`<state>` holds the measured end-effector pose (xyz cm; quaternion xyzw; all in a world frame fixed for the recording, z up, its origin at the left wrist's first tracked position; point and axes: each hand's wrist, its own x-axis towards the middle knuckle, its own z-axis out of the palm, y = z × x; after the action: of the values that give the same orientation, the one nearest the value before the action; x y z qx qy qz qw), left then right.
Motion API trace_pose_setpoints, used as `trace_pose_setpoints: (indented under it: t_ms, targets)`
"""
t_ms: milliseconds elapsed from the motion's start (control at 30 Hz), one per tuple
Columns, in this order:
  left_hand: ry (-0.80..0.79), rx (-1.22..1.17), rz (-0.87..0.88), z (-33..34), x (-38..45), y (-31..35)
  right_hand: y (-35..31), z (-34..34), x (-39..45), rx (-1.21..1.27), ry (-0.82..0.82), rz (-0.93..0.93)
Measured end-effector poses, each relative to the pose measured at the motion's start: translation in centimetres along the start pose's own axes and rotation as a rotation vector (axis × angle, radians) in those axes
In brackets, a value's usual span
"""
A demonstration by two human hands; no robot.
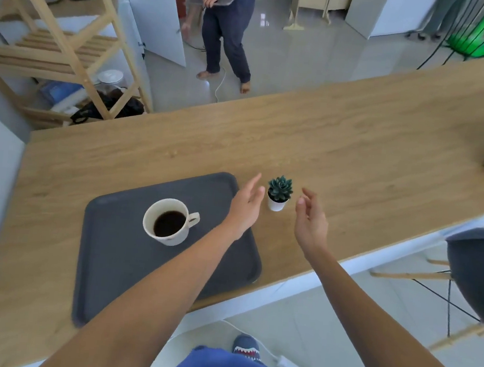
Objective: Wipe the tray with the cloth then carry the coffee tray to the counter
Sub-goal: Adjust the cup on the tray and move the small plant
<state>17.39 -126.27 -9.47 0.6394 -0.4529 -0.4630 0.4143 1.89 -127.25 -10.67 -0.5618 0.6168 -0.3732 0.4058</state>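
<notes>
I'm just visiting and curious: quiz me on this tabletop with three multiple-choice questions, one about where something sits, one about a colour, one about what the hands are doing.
1. Where does the coffee cup stand?
A. on the dark tray
B. on the bare wooden table
C. on the floor

2. What colour is the small plant's pot?
A. red
B. white
C. black

3. What state are the two hands in?
A. both gripping the tray
B. one holding the cup
C. both open and empty

Answers:
1. A, the cup sits inside the tray's rim.
2. B, the pot under the green leaves is white.
3. C, the left hand and right hand flank the plant with spread fingers, holding nothing.
</notes>
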Motion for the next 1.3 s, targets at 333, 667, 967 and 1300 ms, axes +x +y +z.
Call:
trace_pose_setpoints:
  t_ms: [333, 667, 967, 1300]
  targets:
    - [-0.079, -0.097, -0.002, 1.3, 1.1, 1.1, 1.5, 2.1, 3.3, 0.093, -0.23, -0.104]
    - [0.115, -0.07, 0.1, -10.9, 3.1, 3.5, -7.9, 11.2, 7.6, 0.078, -0.436, -0.267]
    - [0.418, -0.038, 0.093, -28.8, 3.3, -1.2, -17.2, 28.9, 6.2, 0.073, -0.769, -0.373]
    - [0.569, -0.104, -0.059, -43.1, 3.4, -8.1, -21.5, 46.1, 3.6, -0.12, -0.897, -0.378]
